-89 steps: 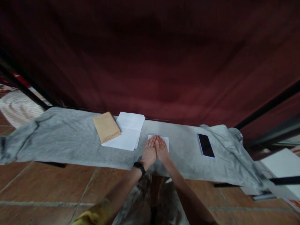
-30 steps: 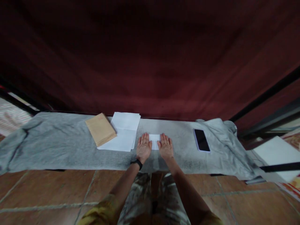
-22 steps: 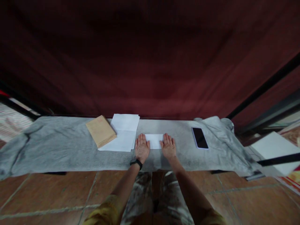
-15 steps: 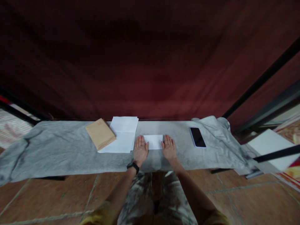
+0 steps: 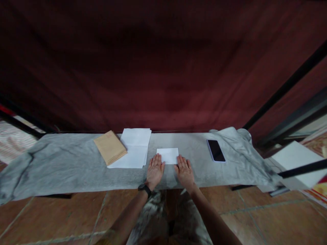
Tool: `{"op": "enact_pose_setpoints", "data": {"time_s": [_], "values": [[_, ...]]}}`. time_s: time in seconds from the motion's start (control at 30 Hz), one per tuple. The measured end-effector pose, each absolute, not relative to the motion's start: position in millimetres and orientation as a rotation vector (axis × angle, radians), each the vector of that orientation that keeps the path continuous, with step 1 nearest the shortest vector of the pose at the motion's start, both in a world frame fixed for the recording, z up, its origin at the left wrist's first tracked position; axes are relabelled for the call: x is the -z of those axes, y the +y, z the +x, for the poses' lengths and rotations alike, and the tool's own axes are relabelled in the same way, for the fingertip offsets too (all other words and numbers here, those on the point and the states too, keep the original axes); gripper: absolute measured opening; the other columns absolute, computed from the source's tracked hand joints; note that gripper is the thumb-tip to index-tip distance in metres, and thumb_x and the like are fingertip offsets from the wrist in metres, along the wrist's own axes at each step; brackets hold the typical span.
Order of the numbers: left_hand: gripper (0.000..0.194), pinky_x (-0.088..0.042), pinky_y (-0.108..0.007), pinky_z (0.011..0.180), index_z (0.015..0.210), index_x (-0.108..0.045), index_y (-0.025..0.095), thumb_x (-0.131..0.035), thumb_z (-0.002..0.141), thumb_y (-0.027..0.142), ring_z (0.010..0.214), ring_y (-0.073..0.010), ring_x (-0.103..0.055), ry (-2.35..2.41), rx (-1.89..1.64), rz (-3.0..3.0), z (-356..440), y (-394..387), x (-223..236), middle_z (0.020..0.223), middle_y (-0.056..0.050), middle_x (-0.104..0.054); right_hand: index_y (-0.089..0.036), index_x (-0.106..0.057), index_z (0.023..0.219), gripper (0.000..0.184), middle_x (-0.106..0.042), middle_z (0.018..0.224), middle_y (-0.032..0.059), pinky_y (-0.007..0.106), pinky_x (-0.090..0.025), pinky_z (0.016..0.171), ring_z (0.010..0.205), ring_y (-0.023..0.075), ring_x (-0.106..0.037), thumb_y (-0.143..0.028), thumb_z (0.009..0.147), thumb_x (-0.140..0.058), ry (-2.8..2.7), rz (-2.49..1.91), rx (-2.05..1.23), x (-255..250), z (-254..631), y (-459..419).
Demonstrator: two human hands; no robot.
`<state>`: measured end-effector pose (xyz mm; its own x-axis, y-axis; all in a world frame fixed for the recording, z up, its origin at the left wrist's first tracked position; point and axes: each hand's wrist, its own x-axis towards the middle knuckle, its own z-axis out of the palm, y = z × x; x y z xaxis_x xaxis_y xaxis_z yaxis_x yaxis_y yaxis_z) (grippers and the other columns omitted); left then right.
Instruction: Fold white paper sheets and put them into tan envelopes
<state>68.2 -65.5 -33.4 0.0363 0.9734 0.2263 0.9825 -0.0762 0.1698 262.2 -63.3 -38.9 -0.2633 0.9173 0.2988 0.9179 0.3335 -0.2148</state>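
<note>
A small folded white paper [image 5: 168, 155] lies flat on the grey cloth in front of me. My left hand [image 5: 155, 169], palm down with fingers stretched out, rests at its lower left corner. At the lower right corner, my right hand [image 5: 185, 171] lies flat in the same way. Neither hand grips anything. To the left are larger white sheets [image 5: 136, 153] with a crease across them. A stack of brown envelopes [image 5: 109, 147] partly covers those sheets.
The grey cloth [image 5: 63, 163] covers a narrow bench or table, rumpled at both ends. A phone [image 5: 216, 150] lies on it to the right. Behind hangs a dark red curtain [image 5: 163, 85]. Black bars [image 5: 286, 85] slant at the sides, and a white board [image 5: 296, 160] stands at far right.
My hands, pressed together on the folded paper at first, have spread apart to its left and right edges. Now they have drawn back slightly toward me, uncovering more of the paper.
</note>
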Motion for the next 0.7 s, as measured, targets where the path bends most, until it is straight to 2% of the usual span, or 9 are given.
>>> {"op": "enact_pose_setpoints", "data": {"time_s": [0.1,0.23,0.37,0.47,0.57,0.63,0.7], "values": [[0.056,-0.032,-0.047,0.118,0.149,-0.039,0.009,-0.029,0.102,0.036,0.146,-0.0267,-0.035,-2.103,0.505,-2.256,65.4,-50.7,26.2,0.155,-0.017,-0.043,-0.010,-0.039,0.152,0.054,-0.042,0.156,0.0121,0.047,-0.022,0.120,0.143,0.0276,-0.040,-0.038,0.105,-0.032,-2.240,-1.652,-0.016,37.0,263.9,-65.6],[0.053,-0.025,-0.044,0.121,0.149,-0.039,0.008,-0.033,0.098,0.021,0.147,-0.0250,-0.033,-2.169,0.572,-2.421,68.6,-19.6,7.1,0.157,-0.016,-0.041,-0.012,-0.041,0.151,0.053,-0.043,0.155,0.0109,0.045,-0.021,0.121,0.143,0.0254,-0.040,-0.037,0.105,-0.030,-2.238,-1.679,-0.095,34.0,263.3,-64.6],[0.050,-0.030,-0.043,0.116,0.137,-0.053,0.013,-0.040,0.089,0.009,0.134,-0.0254,-0.049,-2.286,0.652,-2.503,69.3,3.9,-9.7,0.142,-0.016,-0.056,-0.013,-0.042,0.150,0.052,-0.042,0.156,0.0098,0.045,-0.021,0.121,0.144,0.0249,-0.038,-0.036,0.105,-0.031,-2.232,-1.691,-0.130,33.2,264.2,-62.3],[0.039,-0.032,-0.045,0.113,0.119,-0.065,0.015,-0.047,0.085,0.009,0.127,-0.0278,-0.052,-2.369,0.750,-2.492,66.8,8.9,-16.5,0.134,-0.016,-0.061,-0.013,-0.043,0.150,0.051,-0.043,0.155,0.0094,0.045,-0.022,0.121,0.144,0.0245,-0.039,-0.035,0.104,-0.033,-2.206,-1.683,-0.135,33.6,263.9,-62.3],[0.021,-0.038,-0.043,0.106,0.090,-0.070,0.017,-0.053,0.080,0.011,0.114,-0.0277,-0.059,-2.522,0.898,-2.464,61.0,6.6,-20.4,0.111,-0.013,-0.070,-0.013,-0.045,0.149,0.051,-0.047,0.153,0.0100,0.046,-0.023,0.121,0.142,0.0238,-0.042,-0.033,0.102,-0.037,-2.176,-1.649,-0.128,34.0,264.7,-64.3],[0.012,-0.045,-0.039,0.093,0.076,-0.066,0.018,-0.056,0.078,0.014,0.097,-0.0256,-0.064,-2.663,1.028,-2.437,55.3,2.4,-22.8,0.089,-0.008,-0.071,-0.013,-0.043,0.150,0.053,-0.050,0.151,0.0104,0.045,-0.024,0.122,0.141,0.0224,-0.043,-0.028,0.099,-0.041,-2.180,-1.587,-0.134,33.5,267.2,-66.3],[0.008,-0.048,-0.034,0.078,0.070,-0.064,0.019,-0.058,0.076,0.020,0.081,-0.0230,-0.064,-2.809,1.211,-2.396,49.1,-3.8,-25.8,0.073,-0.004,-0.067,-0.013,-0.039,0.152,0.060,-0.051,0.150,0.0101,0.043,-0.026,0.122,0.141,0.0208,-0.043,-0.022,0.093,-0.045,-2.211,-1.486,-0.151,31.8,270.5,-68.7]]}}
